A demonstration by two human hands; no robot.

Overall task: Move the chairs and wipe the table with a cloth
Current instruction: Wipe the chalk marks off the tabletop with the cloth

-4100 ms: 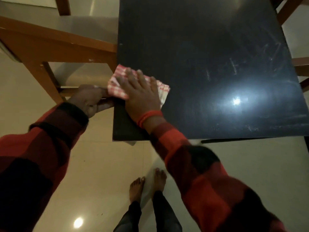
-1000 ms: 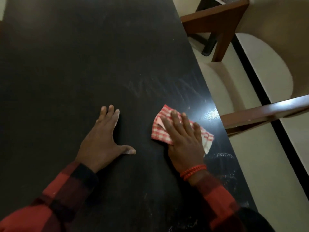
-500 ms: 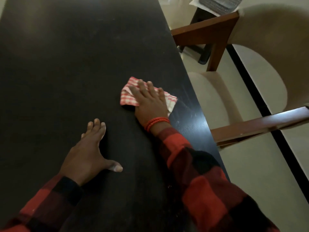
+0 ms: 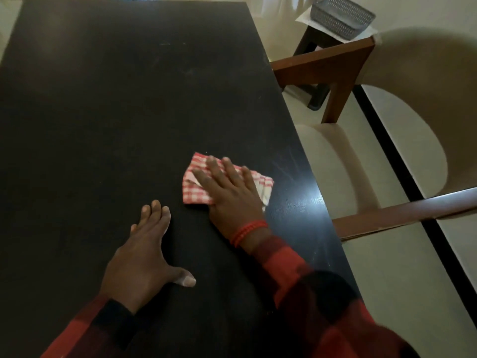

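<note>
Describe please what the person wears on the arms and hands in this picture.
Both arms have long sleeves in a red and black check pattern. The left sleeve ends in a dark cuff. The right hand has a red beaded bracelet at the wrist. The left hand is bare, without gloves or visible rings.

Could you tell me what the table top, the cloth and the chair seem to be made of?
Table top: probably dark wood or laminate, semi-gloss; faint grain shows in the glare. Cloth: soft woven fabric, red-and-white check, rumpled. Chair: brown wooden frame, matte beige upholstered seat.

Red-check cloth (image 4: 196, 188) flat on black table (image 4: 103, 125), chair (image 4: 361, 161) beside.
</note>
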